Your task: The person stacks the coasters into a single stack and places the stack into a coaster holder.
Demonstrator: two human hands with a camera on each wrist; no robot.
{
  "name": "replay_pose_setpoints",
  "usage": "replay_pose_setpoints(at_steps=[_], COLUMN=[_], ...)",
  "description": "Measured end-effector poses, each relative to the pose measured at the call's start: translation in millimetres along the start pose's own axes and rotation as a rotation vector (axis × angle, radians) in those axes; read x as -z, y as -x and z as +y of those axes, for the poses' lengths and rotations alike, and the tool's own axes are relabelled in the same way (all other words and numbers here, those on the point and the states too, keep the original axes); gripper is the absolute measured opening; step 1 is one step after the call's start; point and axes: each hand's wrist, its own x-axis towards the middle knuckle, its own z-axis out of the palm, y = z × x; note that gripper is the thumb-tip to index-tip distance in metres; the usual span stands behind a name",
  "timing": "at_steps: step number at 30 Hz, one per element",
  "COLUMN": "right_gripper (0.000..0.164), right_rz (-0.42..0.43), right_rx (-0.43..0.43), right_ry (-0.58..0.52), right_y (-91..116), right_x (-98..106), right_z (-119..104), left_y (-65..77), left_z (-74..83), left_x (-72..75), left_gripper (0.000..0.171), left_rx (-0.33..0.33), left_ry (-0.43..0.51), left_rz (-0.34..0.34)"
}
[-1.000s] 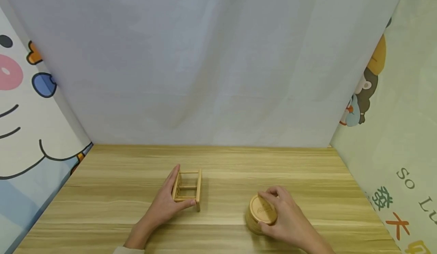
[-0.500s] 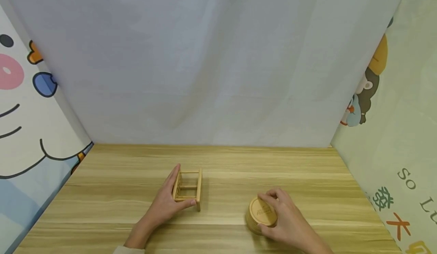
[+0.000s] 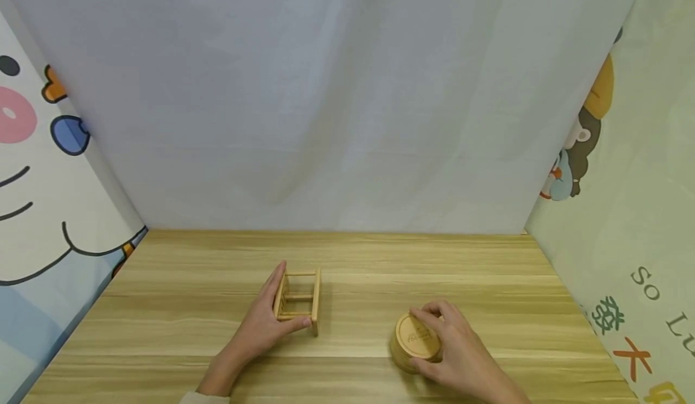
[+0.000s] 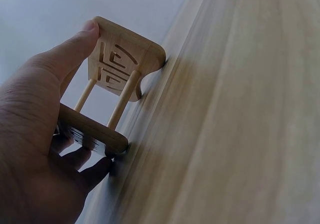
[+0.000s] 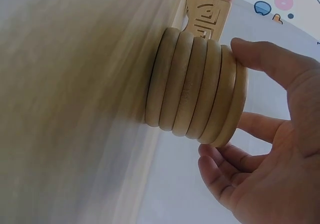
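Note:
My left hand [image 3: 259, 327] grips a small wooden coaster rack [image 3: 317, 301] that stands on the table, left of centre. The rack has two side panels joined by thin dowels; the left wrist view shows cut-out slots in a panel [image 4: 120, 54]. The thumb lies at one panel and the fingers at the other. On the right stands a neat stack of several round wooden coasters [image 5: 192, 87]. My right hand [image 3: 458, 356] pinches the upper edge of this stack between thumb and fingers. An engraved mark shows on the top coaster [image 3: 415, 335].
The wood-grain table [image 3: 353, 253] ends at a pale grey curtain [image 3: 336, 120] behind. Printed cloths flank it: a cartoon one [image 3: 32, 229] on the left and a green one with lettering [image 3: 624, 241] on the right.
The engraving on the top coaster sits at a slightly different angle, and the right fingers have shifted a little on the stack. The left hand and rack have not moved.

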Motion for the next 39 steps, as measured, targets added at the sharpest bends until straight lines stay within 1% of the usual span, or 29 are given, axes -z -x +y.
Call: replay_pose_setpoints(at_steps=[5, 9, 11, 15, 20, 26, 29, 34, 39], right_gripper=[0.087, 0.087, 0.087, 0.090, 0.092, 0.092, 0.092, 0.089, 0.087], right_rz=[0.021, 0.029, 0.024, 0.000, -0.055, -0.062, -0.071, -0.052, -0.038], right_rx=[0.024, 0.007, -0.006, 0.003, 0.022, 0.053, 0.053, 0.065, 0.094], right_ry=[-0.015, -0.058, -0.082, -0.118, -0.206, -0.324, -0.379, -0.433, -0.479], right_y=[2, 4, 6, 10, 13, 16, 18, 18, 17], right_x=[-2, -4, -5, -6, -6, -10, -13, -18, -25], right_z=[3, 7, 9, 15, 23, 33, 37, 43, 47], left_y=[0.3, -0.3, -0.4, 0.6, 1.9, 1.7, 0.2, -1.3, -0.4], left_z=[0.8, 0.7, 0.1, -1.3, -3.6, -4.2, -4.1, -2.9, 1.5], left_x=[0.3, 0.5, 1.1, 2.1, 2.7, 3.3, 3.2, 3.2, 2.7], left_gripper=[0.132, 0.132, 0.132, 0.132, 0.131, 0.131, 0.130, 0.128, 0.121], left_rx=[0.003, 0.007, 0.009, 0.011, -0.001, -0.001, -0.007, -0.024, -0.032], left_ry=[-0.002, -0.005, -0.012, -0.004, 0.001, 0.013, 0.018, 0.002, -0.050], left_rz=[-0.003, -0.009, -0.015, -0.030, -0.034, -0.036, -0.032, -0.009, 0.028])
